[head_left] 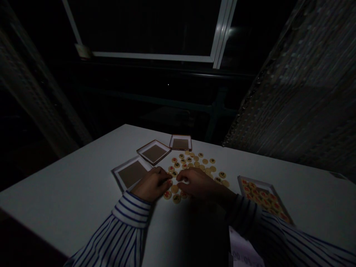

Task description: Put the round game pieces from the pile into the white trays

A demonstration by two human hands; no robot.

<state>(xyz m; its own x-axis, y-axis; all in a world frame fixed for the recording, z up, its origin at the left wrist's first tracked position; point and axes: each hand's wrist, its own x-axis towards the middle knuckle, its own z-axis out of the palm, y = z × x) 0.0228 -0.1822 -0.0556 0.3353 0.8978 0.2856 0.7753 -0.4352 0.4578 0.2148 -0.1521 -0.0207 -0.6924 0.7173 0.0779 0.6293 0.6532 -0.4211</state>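
Many round wooden pieces with red or black characters lie loosely on the white table [83,167]. One black-marked piece [176,198] rests in front of my hands, beside a red-marked one [167,194]. My left hand [152,183] is at the left edge of the spread, fingers curled and fingertips down among the pieces; whatever they pinch is too small to make out. Facing it, my right hand [196,181] reaches in from the right with bent fingers, thumb and forefinger slightly apart at a plain piece [174,189]. Nothing is visible between them.
Three shallow boxes stand behind and left: a near one [132,173], a middle one [154,153] and a far one [180,143]. A tray [271,185] of red-marked pieces sits at the right, by my right sleeve. A lit screen [244,250] shows at the bottom.
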